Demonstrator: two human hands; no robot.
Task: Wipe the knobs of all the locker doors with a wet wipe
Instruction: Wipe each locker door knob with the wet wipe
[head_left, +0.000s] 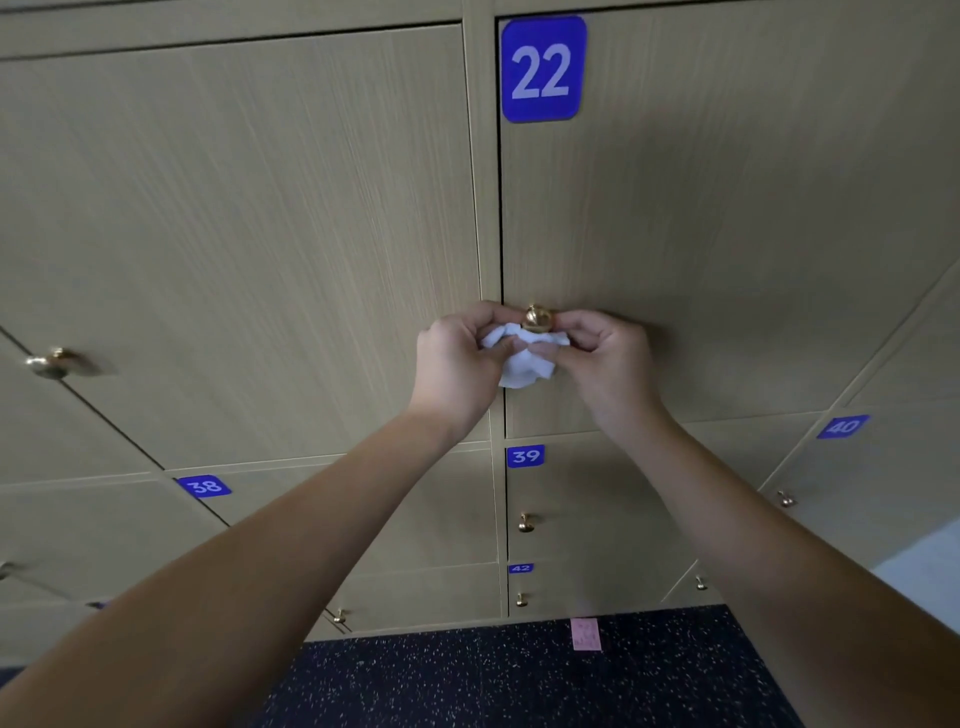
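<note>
A gold knob (538, 318) sticks out of the wooden locker door marked 22 (727, 218), near its left edge. A crumpled white wet wipe (523, 359) hangs just under the knob, touching its lower side. My left hand (457, 364) pinches the wipe's left part with thumb and fingers, its index finger reaching up beside the knob. My right hand (602, 353) pinches the wipe's right part, its fingers curled close to the knob's right side.
Another gold knob (52, 362) is on the door to the left. Below are lockers 38 (204, 486), 39 (525, 456), 40 (842, 427) and 42 (520, 568), each with small gold knobs. A pink paper slip (586, 634) lies on the dark speckled floor (467, 686).
</note>
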